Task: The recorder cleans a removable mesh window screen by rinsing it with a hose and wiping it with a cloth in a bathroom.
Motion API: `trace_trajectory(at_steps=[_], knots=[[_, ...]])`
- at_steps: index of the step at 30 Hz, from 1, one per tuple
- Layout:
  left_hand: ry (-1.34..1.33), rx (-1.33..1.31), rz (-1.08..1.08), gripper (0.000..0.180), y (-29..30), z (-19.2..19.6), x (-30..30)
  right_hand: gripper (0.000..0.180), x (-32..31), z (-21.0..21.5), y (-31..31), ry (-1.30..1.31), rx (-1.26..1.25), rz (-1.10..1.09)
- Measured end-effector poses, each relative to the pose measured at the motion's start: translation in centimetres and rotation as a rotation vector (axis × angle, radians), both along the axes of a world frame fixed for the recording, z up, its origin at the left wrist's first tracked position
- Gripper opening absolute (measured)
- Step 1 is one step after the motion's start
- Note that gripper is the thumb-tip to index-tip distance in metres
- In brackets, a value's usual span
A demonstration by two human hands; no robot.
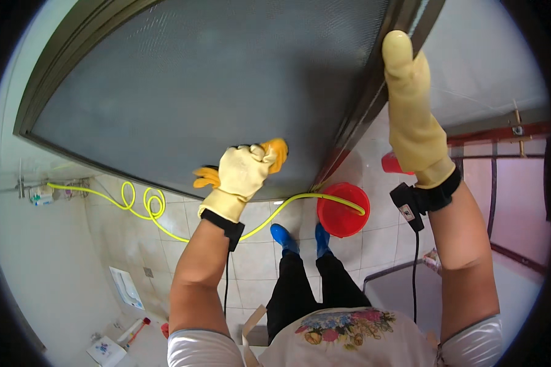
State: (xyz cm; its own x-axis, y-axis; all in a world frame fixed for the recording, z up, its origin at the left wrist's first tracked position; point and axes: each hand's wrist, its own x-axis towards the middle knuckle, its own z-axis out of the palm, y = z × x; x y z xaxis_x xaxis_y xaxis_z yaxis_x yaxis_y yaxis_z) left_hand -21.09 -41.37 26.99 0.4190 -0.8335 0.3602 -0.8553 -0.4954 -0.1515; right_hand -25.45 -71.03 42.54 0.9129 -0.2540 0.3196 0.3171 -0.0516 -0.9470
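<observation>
A pale yellow rubber glove covers my left hand [242,174], which is closed in a fist around an orange cloth [274,154]. The cloth has a dark side and sticks out at both sides of the fist. It lies against the lower part of a grey textured glass door panel [226,79]. My right hand [410,101], gloved likewise, is up at the door's right edge. Its thumb lies along the dark frame [367,98]; the other fingers are mostly hidden, apparently round the edge.
Near my blue boots [284,237] stands a red bucket [343,211]. A yellow-green hose [269,220] runs from the left wall across the tiled floor [251,263] into it. A red container [393,163] is beyond my right wrist. Metal bars [493,183] stand at the right.
</observation>
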Motion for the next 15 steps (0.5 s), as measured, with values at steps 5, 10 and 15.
trace_trajectory(at_steps=[5, 10, 15], knots=[[-0.067, 0.181, 0.297, 0.031, 5.2, 3.4, 0.5, 0.052, 0.6, -0.1, -1.3, -0.061, -0.001, 0.072], [-0.369, -0.332, 0.449, 0.041, 3.9, 12.4, 4.0, 0.049, 1.2, -0.2, -1.2, -0.082, 0.020, 0.139], [-0.310, -0.268, 0.333, 0.032, 0.6, 10.1, 3.6, 0.053, 1.2, 0.2, -1.0, -0.123, -0.025, 0.102]])
